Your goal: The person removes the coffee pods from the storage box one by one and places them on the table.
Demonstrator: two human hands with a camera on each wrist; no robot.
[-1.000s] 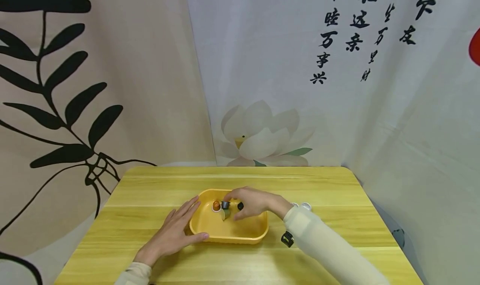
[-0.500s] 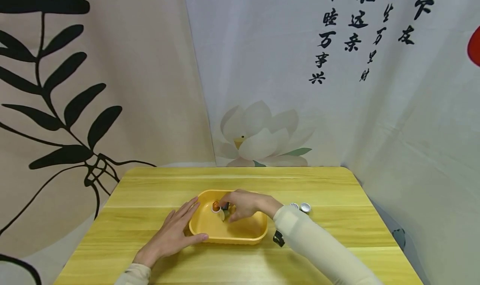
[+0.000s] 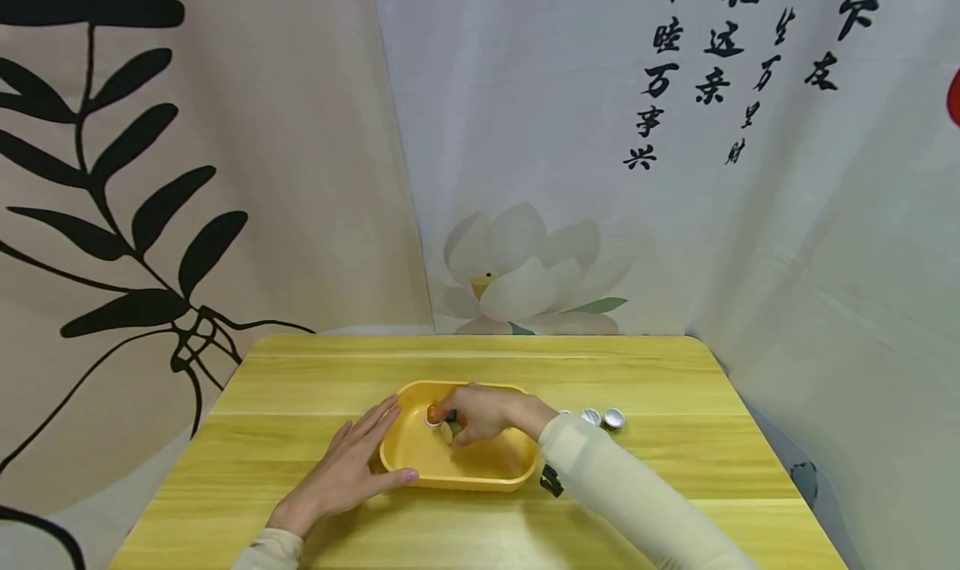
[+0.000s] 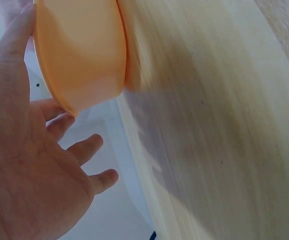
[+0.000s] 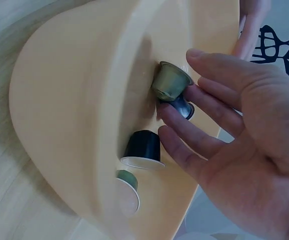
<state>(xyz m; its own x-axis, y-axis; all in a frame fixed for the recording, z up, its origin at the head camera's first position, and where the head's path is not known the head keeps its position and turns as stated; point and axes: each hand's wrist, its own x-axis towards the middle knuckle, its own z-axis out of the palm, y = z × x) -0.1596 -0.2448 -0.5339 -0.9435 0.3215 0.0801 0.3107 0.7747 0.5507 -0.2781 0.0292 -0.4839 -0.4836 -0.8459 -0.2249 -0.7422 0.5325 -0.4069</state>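
Note:
A yellow plastic basin [image 3: 472, 478] on the table holds several coffee capsules. My left hand [image 3: 348, 470] rests along its left side, fingers spread and straight; in the left wrist view fingertips touch the rim [image 4: 67, 111]. My right hand [image 3: 483, 412] reaches into the basin. In the right wrist view its fingers are extended beside an olive-green capsule [image 5: 170, 82], the thumb apart from it. A dark shiny capsule [image 5: 183, 107] lies against the olive one, at the fingertips. Near the lower fingers are a black capsule [image 5: 143, 147] and a green one [image 5: 128, 179]. An orange capsule [image 3: 432, 412] shows in the head view.
Silver-faced capsules [image 3: 613, 418] stand in a row on the wooden table [image 3: 360, 357], right of the basin and partly behind the right forearm. A printed cloth [image 3: 525, 137] hangs behind the table.
My right hand has moved left inside the basin, from near a black capsule toward the olive-green one. More of the silver-faced capsules show on the right. The left hand stays in place.

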